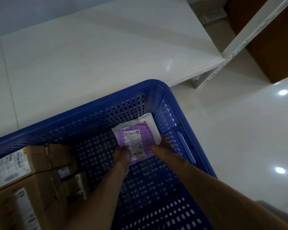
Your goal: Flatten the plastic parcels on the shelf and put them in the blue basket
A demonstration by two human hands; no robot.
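Note:
A purple plastic parcel (136,138) with a white label lies deep in the far right corner of the blue basket (90,112). It rests on top of a white plastic parcel (150,125). My left hand (122,154) grips the purple parcel's near left edge. My right hand (161,146) holds its near right edge, fingers against the white parcel. Both arms reach down into the basket. The white shelf (90,55) lies beyond the basket, with no parcels in sight on it.
Several brown cardboard boxes (40,171) with labels fill the left part of the basket. A white slotted shelf post (239,35) rises at the right. Glossy white floor (239,130) lies to the right of the basket.

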